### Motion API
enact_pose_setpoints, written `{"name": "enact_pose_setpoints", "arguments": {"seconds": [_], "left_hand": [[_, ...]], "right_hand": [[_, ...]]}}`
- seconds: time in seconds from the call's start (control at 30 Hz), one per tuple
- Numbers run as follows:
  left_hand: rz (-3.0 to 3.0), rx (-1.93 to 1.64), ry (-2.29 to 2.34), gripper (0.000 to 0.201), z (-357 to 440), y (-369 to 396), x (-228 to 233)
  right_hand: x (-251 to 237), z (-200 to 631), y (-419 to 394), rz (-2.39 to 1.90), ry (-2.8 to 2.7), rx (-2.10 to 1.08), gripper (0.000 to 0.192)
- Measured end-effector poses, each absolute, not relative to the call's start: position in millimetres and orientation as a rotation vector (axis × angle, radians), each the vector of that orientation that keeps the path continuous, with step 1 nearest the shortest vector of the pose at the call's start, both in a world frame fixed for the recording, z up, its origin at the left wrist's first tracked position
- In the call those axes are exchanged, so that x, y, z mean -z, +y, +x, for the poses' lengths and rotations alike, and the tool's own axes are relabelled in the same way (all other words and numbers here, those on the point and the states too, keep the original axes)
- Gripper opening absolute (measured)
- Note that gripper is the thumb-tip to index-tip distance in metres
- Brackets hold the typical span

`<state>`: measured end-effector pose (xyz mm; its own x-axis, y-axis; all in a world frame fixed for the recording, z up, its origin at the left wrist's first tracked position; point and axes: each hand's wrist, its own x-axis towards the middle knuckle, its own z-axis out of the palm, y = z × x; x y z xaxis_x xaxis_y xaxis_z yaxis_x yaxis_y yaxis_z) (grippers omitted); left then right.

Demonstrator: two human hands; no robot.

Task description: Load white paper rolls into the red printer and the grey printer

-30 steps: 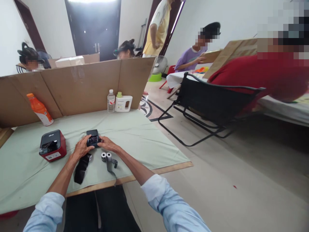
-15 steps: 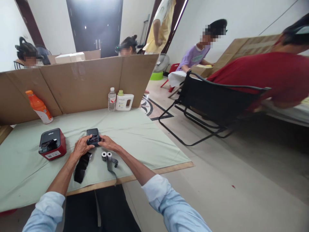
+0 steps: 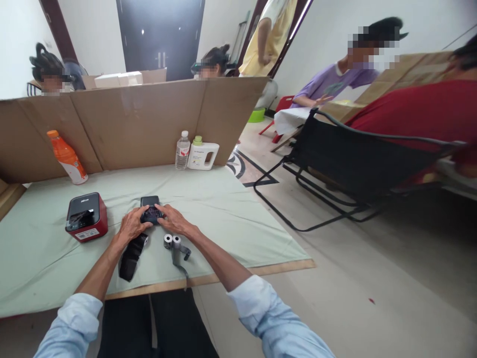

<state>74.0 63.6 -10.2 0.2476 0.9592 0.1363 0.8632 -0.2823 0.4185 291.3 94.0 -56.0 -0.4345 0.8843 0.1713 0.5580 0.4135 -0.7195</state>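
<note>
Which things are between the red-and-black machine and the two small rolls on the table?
In the head view, the left hand is in that stretch, and a black strip lies beside its wrist, nearer to the two small rolls.

Orange bottle (image 3: 68, 158) near cardboard panel (image 3: 145, 122); clear bottle (image 3: 182, 152) beside white jug (image 3: 197, 157).

No lettering is legible (print on the white jug (image 3: 197, 156) is too small)

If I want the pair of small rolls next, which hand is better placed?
Probably the right hand: the pair of small rolls lies nearest it; the left hand is nearer the wide black strip. Both hands touch the black device, so the right would release it first.
</note>
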Motion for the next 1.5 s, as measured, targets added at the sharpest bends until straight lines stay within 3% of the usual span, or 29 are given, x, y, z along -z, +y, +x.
{"name": "enact_pose_setpoints", "arguments": {"seconds": [0.7,0.97,1.23,1.5], "left_hand": [[2.147,-0.722,1.639,0.08,58.9,66.6,29.7],[2.271,-0.648,1.566,0.067,61.8,62.9,27.1],[2.284,-0.512,1.596,0.076,65.9,62.5,21.0],[2.243,-0.453,1.675,0.072,72.0,60.6,14.1]], "right_hand": [[61.0,294.9,92.0,-1.191,-1.965,-0.979,0.065],[70.5,298.7,91.6,-1.184,-1.942,-0.977,0.072],[63.5,300.5,87.7,-1.213,-1.97,-0.998,0.042],[65.7,301.2,89.5,-1.2,-1.972,-0.976,0.032]]}}
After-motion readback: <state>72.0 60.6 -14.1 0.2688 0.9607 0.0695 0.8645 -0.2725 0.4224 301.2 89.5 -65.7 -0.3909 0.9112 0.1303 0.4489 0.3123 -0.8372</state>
